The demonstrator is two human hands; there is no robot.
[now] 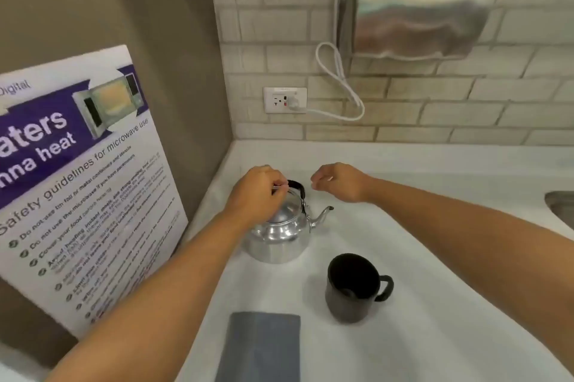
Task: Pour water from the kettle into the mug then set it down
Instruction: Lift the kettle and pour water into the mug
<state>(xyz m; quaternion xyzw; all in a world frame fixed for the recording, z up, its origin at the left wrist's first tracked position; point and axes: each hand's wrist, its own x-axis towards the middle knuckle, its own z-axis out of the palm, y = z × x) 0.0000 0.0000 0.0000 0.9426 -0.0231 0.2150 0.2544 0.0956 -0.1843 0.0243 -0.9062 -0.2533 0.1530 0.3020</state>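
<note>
**Head view: your left hand on the kettle handle**

Your white countertop [419,257] carries the shiny round metal kettle [279,234], standing upright near the corner, spout toward the black handled mug [352,287] just beside it. Your left hand [259,192] pinches the kettle's black arched handle [296,187]. Your right hand [340,181] hovers loosely curled, empty.

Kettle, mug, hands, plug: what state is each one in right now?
Kettle: upright on the counter, lid on, spout toward the right.
Mug: upright, handle to the right; contents cannot be told.
Left hand: fingers closed on the kettle's handle.
Right hand: loosely curled above the counter, holding nothing.
Plug: in the wall socket.
</note>
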